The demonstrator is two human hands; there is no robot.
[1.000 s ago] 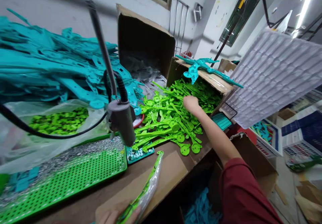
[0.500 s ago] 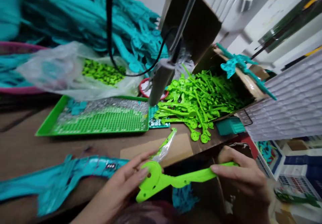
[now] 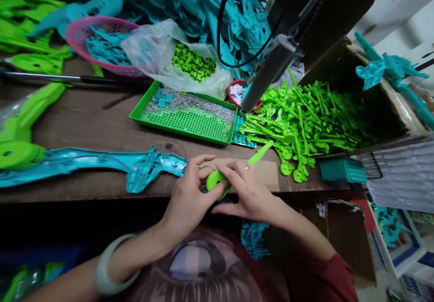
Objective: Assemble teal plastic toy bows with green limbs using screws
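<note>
A bright green plastic part with a round disc end (image 3: 214,180) is between my two hands above the table's front edge. My left hand (image 3: 190,195) is closed on the disc, its thumb pressed on the face. My right hand (image 3: 249,193) has its fingers bent over the same part, hiding its middle. A narrow green end (image 3: 261,153) sticks out beyond the right fingers; whether it is one piece or two stacked, I cannot tell. A long teal plastic shell (image 3: 108,162) with thin wires lies left of my hands. Under them lies a cardboard piece (image 3: 266,175).
A grey electric screwdriver (image 3: 269,73) hangs over the green tray (image 3: 179,130) of small screws and a pile of green parts (image 3: 315,116) spilling from a carton. Behind are a bag of small green pieces (image 3: 193,62), a pink basket (image 3: 77,37) and heaped teal parts (image 3: 210,8).
My hands have come closer together, and the right hand has moved from the part's narrow end to near its disc. The part has turned to point up and right. The view has shifted left.
</note>
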